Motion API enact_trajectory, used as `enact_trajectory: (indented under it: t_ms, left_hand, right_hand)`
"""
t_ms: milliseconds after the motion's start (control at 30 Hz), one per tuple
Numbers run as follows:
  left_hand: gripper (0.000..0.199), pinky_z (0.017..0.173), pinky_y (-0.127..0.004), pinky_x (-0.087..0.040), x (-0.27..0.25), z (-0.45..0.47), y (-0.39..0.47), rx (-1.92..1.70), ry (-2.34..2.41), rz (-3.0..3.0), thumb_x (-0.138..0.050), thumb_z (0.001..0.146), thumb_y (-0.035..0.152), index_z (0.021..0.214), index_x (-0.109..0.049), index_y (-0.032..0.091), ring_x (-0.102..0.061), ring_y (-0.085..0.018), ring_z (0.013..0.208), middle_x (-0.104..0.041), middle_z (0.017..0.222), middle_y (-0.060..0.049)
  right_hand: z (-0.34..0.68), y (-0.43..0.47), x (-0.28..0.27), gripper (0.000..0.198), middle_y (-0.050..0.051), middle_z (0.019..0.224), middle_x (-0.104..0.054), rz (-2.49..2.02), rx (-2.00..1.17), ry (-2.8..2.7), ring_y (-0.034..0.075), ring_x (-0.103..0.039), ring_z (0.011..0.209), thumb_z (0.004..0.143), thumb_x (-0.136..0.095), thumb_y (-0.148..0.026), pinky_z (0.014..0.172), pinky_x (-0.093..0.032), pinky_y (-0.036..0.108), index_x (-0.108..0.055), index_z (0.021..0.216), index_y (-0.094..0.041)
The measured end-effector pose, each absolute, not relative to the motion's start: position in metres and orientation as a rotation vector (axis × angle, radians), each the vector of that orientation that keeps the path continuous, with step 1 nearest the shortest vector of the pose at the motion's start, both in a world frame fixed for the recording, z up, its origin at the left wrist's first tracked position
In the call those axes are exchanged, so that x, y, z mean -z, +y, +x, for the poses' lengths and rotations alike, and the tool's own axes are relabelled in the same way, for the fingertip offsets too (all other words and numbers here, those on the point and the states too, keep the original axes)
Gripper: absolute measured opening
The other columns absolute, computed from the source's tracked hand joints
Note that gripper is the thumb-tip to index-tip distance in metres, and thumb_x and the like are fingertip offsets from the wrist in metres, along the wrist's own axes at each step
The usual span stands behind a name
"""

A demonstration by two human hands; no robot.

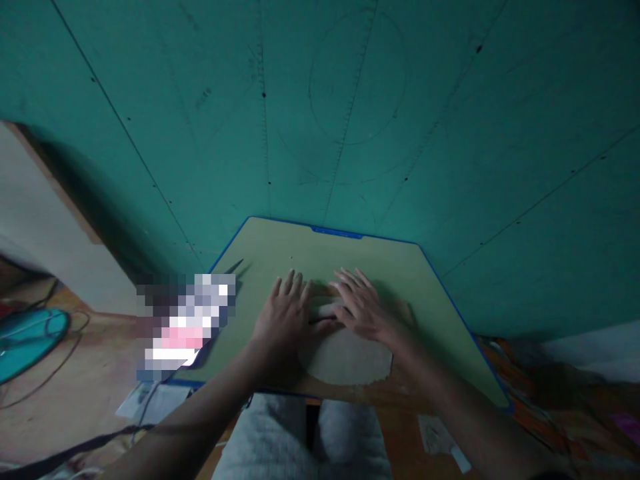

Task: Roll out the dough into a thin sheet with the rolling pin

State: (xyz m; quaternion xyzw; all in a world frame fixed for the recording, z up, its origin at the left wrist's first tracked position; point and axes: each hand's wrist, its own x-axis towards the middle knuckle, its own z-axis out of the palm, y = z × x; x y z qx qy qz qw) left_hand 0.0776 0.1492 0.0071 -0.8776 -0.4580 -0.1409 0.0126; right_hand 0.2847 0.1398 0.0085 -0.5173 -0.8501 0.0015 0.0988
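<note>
A pale, thin, roughly round sheet (345, 360) lies on the table top, its near edge uneven. What it is made of I cannot tell for certain. Across its far part runs a pale roll (325, 311). My left hand (286, 307) rests palm down at the roll's left end, fingers stretched forward. My right hand (361, 308) lies over the right end, fingers extended and slightly spread. Both palms hide much of the roll. Brown material shows beneath and around the sheet.
The light table top (320, 250) has a blue rim and stands against a green wall (320, 133). At its left side is a pixelated bright object (185, 330), with a dark pointed thing (234, 267) behind it. Cables and a teal round object (33, 340) lie farther left.
</note>
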Motion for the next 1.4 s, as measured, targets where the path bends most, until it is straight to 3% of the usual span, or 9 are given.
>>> enact_trajectory:
  t_ms: [233,367,600,800,967,1133,1300,1400]
  left_hand:
    - [0.089,0.112,-0.052,-0.037,-0.005,0.08,0.127,0.487,-1.429,-2.683,-0.045,0.084,0.08,0.135,-0.055,0.007,-0.044,-0.04,0.138,-0.05,0.145,-0.026]
    - [0.09,0.111,-0.051,-0.037,-0.007,0.08,0.142,0.447,-1.415,-2.719,-0.04,0.083,0.084,0.136,-0.054,0.013,-0.046,-0.038,0.137,-0.055,0.142,-0.023]
    - [0.105,0.114,-0.056,-0.032,-0.011,0.084,0.18,0.313,-1.446,-2.756,-0.043,0.075,0.09,0.141,-0.05,0.009,-0.034,-0.041,0.144,-0.043,0.151,-0.027]
    - [0.079,0.111,-0.054,-0.036,-0.015,0.086,0.199,0.292,-1.478,-2.712,-0.043,0.091,0.073,0.134,-0.057,0.009,-0.041,-0.04,0.14,-0.047,0.147,-0.028]
    - [0.064,0.108,-0.052,-0.039,-0.011,0.083,0.162,0.322,-1.381,-2.678,-0.04,0.097,0.063,0.126,-0.061,0.011,-0.047,-0.037,0.136,-0.054,0.142,-0.023]
    - [0.027,0.103,-0.048,-0.047,0.0,0.069,0.109,0.425,-1.269,-2.703,-0.044,0.1,0.028,0.115,-0.065,0.017,-0.056,-0.032,0.128,-0.061,0.136,-0.016]
    - [0.029,0.108,-0.049,-0.044,0.01,0.048,0.079,0.513,-1.178,-2.649,-0.045,0.094,0.017,0.116,-0.064,0.012,-0.05,-0.035,0.134,-0.062,0.134,-0.017]
    - [0.036,0.108,-0.052,-0.044,0.012,0.047,0.075,0.552,-1.191,-2.618,-0.049,0.095,0.032,0.121,-0.061,0.009,-0.05,-0.038,0.133,-0.061,0.134,-0.02]
  right_hand:
    - [0.276,0.085,0.001,0.048,0.018,0.143,-0.056,-1.647,0.122,-2.291,0.028,-0.046,0.136,0.095,-0.04,-0.03,0.12,-0.027,0.051,-0.055,0.134,-0.006]
    - [0.276,0.098,-0.006,0.051,0.018,0.148,-0.052,-1.722,0.077,-2.336,0.028,-0.042,0.14,0.097,-0.038,-0.029,0.121,-0.025,0.049,-0.052,0.14,-0.006]
    - [0.288,0.151,-0.013,0.054,0.017,0.154,-0.045,-1.638,-0.092,-2.488,0.027,-0.031,0.147,0.096,-0.041,-0.036,0.123,-0.014,0.05,-0.051,0.142,-0.01]
    - [0.288,0.178,-0.011,0.046,0.014,0.15,-0.05,-1.674,-0.14,-2.49,0.025,-0.036,0.145,0.098,-0.038,-0.031,0.122,-0.019,0.048,-0.055,0.136,-0.013]
    - [0.282,0.141,-0.005,0.044,0.017,0.145,-0.055,-1.732,-0.007,-2.391,0.027,-0.044,0.139,0.096,-0.04,-0.028,0.12,-0.026,0.049,-0.059,0.132,-0.01]
    - [0.281,0.067,0.003,0.052,0.019,0.144,-0.055,-1.627,0.128,-2.343,0.029,-0.049,0.133,0.093,-0.037,-0.022,0.115,-0.037,0.05,-0.05,0.14,-0.005]
    - [0.275,0.02,0.002,0.059,0.019,0.15,-0.049,-1.602,0.1,-2.398,0.03,-0.044,0.137,0.09,-0.039,-0.018,0.112,-0.041,0.051,-0.041,0.147,-0.003]
    - [0.272,0.022,0.0,0.064,0.021,0.155,-0.042,-1.586,0.072,-2.443,0.032,-0.036,0.142,0.087,-0.044,-0.02,0.115,-0.037,0.054,-0.039,0.148,-0.001]
